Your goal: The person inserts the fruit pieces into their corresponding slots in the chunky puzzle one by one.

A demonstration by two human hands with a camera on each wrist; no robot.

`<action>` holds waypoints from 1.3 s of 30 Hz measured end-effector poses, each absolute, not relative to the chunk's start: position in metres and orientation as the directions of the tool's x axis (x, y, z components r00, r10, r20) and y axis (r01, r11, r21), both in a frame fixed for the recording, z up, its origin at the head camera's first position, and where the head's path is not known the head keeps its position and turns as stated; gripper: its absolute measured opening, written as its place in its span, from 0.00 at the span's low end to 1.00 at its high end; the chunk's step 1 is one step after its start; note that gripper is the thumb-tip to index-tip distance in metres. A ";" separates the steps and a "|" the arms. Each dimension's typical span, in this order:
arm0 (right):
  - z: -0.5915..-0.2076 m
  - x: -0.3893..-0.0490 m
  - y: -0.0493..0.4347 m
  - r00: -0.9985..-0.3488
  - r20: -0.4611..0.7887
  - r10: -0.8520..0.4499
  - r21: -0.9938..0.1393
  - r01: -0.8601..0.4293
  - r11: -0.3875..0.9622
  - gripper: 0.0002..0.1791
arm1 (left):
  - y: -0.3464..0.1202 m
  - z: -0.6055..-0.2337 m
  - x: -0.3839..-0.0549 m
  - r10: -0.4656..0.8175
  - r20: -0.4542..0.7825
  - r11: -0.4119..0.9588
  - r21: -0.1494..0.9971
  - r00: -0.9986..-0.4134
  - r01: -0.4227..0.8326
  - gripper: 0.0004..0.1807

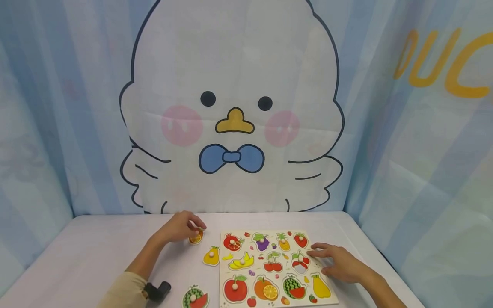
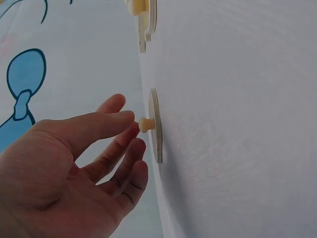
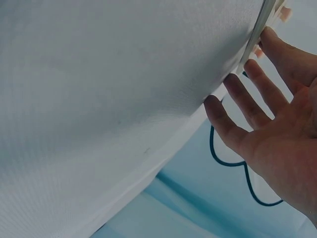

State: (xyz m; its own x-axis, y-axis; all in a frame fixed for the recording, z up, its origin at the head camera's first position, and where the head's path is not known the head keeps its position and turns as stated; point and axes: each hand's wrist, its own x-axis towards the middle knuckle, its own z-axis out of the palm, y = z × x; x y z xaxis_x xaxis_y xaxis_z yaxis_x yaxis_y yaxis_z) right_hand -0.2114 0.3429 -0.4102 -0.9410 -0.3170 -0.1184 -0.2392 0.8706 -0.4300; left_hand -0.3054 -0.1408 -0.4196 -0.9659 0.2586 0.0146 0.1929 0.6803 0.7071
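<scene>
On the white table lies a wooden fruit peg puzzle board point(image 1: 279, 276) with knobbed pieces in it. Beyond its left side, my left hand point(image 1: 184, 226) is over a loose orange piece point(image 1: 196, 236). In the left wrist view, the thumb and index fingertips are right at the wooden knob point(image 2: 144, 124) of that piece, fingers loosely bent. My right hand point(image 1: 343, 262) has its fingers spread at the board's right edge; in the right wrist view the fingertips point(image 3: 212, 101) reach the tabletop beside the board. A loose pear piece point(image 1: 211, 256) lies between the left hand and the board.
A loose watermelon piece point(image 1: 195, 297) lies near the front, left of the board. The bottom-row orange, watermelon and pear pictures point(image 1: 321, 285) on the board show no knobs. A black camera point(image 1: 158, 291) is strapped at the left wrist. A cartoon-printed curtain point(image 1: 235, 188) stands behind the table.
</scene>
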 end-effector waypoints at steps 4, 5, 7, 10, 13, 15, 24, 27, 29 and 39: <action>-0.410 -0.211 0.343 -0.938 -0.117 -0.325 -0.434 -0.246 0.867 0.29 | -0.142 -0.422 -0.306 0.256 -0.017 0.689 0.705 -0.966 0.170 0.13; -0.410 -0.211 0.343 -0.938 -0.116 -0.327 -0.436 -0.248 0.865 0.29 | -0.142 -0.422 -0.306 0.256 -0.021 0.689 0.705 -0.966 0.168 0.14; -0.410 -0.211 0.343 -0.937 -0.114 -0.331 -0.436 -0.252 0.864 0.30 | -0.142 -0.422 -0.306 0.258 -0.029 0.687 0.708 -0.966 0.162 0.14; -0.411 -0.210 0.344 -0.937 -0.110 -0.332 -0.435 -0.255 0.864 0.29 | -0.142 -0.421 -0.306 0.258 -0.037 0.686 0.711 -0.965 0.156 0.15; -0.411 -0.210 0.343 -0.937 -0.107 -0.333 -0.434 -0.257 0.863 0.29 | -0.142 -0.421 -0.306 0.254 -0.048 0.686 0.713 -0.966 0.145 0.15; -0.411 -0.210 0.343 -0.939 -0.107 -0.328 -0.434 -0.253 0.865 0.29 | -0.142 -0.420 -0.306 0.254 -0.052 0.691 0.709 -0.966 0.143 0.15; -0.412 -0.211 0.343 -0.941 -0.112 -0.321 -0.432 -0.245 0.868 0.29 | -0.144 -0.421 -0.305 0.235 -0.040 0.714 0.685 -0.971 0.145 0.11; -0.412 -0.211 0.344 -0.940 -0.108 -0.324 -0.429 -0.250 0.868 0.29 | -0.145 -0.420 -0.304 0.232 -0.035 0.717 0.681 -0.972 0.147 0.10; -0.413 -0.211 0.344 -0.940 -0.108 -0.323 -0.426 -0.250 0.870 0.29 | -0.146 -0.419 -0.304 0.229 -0.035 0.719 0.680 -0.973 0.145 0.10; -0.413 -0.212 0.344 -0.939 -0.109 -0.326 -0.426 -0.253 0.869 0.29 | -0.150 -0.419 -0.304 0.231 -0.020 0.735 0.659 -0.973 0.161 0.09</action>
State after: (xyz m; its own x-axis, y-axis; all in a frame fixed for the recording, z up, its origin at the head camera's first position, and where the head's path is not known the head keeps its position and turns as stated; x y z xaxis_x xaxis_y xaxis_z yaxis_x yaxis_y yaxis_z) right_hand -0.2116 0.3439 -0.4129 -0.9389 -0.3265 -0.1089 -0.2528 0.8689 -0.4256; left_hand -0.3044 -0.1505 -0.4190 -0.9728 0.2308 -0.0202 0.1607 0.7348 0.6589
